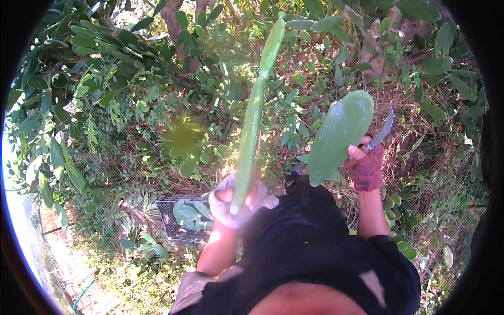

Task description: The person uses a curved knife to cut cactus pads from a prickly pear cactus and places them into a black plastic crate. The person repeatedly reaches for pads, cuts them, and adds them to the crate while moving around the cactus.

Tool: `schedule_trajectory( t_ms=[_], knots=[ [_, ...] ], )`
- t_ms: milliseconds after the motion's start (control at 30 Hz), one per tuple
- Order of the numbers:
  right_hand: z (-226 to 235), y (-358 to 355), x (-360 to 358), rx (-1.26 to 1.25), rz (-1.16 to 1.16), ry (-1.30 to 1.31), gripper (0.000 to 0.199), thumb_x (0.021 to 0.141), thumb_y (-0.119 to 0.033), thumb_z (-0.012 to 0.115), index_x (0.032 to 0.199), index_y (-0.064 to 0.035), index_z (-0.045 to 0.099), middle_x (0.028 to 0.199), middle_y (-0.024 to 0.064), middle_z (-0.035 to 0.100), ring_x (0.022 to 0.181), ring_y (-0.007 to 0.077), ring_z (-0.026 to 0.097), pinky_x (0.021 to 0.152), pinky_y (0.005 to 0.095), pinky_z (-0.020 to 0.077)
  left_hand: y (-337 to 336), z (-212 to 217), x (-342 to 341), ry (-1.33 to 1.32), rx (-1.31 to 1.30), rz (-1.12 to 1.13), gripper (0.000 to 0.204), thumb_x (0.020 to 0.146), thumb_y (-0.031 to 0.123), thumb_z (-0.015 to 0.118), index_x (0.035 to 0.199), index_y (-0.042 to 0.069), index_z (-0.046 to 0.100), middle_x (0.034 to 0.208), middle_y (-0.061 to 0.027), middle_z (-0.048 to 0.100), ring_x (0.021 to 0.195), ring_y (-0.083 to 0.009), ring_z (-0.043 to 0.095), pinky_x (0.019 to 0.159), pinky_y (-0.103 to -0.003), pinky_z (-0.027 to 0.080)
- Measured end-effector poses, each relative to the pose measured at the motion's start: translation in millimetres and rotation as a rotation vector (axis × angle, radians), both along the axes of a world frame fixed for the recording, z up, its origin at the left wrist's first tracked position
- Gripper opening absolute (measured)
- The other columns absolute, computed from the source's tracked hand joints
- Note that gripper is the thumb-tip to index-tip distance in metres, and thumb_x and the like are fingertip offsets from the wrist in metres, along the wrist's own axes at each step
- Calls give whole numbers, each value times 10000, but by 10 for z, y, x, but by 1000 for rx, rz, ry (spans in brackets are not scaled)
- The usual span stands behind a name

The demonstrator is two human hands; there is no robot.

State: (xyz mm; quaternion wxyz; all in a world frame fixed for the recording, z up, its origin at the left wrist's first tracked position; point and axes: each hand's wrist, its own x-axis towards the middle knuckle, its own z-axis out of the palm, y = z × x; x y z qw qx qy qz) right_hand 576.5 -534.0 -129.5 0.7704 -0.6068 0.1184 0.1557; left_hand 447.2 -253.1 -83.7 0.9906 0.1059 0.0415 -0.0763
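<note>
Cactus pad: broad, flat, green, held upright in the right hand, which wears a dark red fingerless glove. The fingers are closed around the pad's lower edge and around the handle of a knife; its curved blade sticks up just beside the pad, on the outer side of the hand. The pad looks free of any plant, so I judge it already cut.

Left hand, in a pale glove, is wrapped tight around the base of a second cactus pad, seen edge-on as a long narrow green strip rising straight above the fist. Cannot tell whether its far end is attached to anything.

Below and just to the outside of the left hand sits a dark crate on the ground, with several green pads lying in it. Judgement: harvesting is well under way; some pads are collected, two are in hand and not yet in the crate. More cactus stands beyond both hands.
</note>
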Motion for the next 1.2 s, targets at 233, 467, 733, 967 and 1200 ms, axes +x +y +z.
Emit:
schedule_trajectory(
  t_ms=[233,467,733,967,1200],
  knots=[
    [-102,-96,3,145,-11,-24,251,719,-135,738,900,-13,614,823,78,641,716,186,633,622,310,525,69,-302,157,420,421,-23,608,709,44,721,1262,-54,488,1114,-140,637,979,-284,649,1000,-521,472],
    [-92,-107,35,382,41,-65,342,731,-160,710,1013,-6,593,922,108,649,821,216,650,731,345,556,100,-850,532,464,1141,-354,546,826,69,675,1323,-29,472,1151,-134,639,1011,-248,623,959,-372,489],
    [96,89,141,343,108,-32,322,731,-130,718,1006,-13,599,938,97,647,815,214,642,706,330,545,-217,-226,660,163,2165,-81,721,821,331,693,1404,16,410,1341,-259,498,1157,-380,560,970,-401,463],
    [312,435,136,144,189,-225,215,679,-58,773,874,-44,683,803,35,639,605,101,547,505,240,407,-326,174,690,36,1328,-42,462,771,104,752,1192,-14,603,990,-91,682,898,-160,641,789,-322,516],
    [291,621,177,86,320,-437,235,693,-68,805,904,-57,701,835,14,638,767,123,576,673,287,457,-206,233,590,31,1696,182,287,696,74,775,964,14,694,901,-111,652,837,-230,646,792,-315,502]
  ],
)
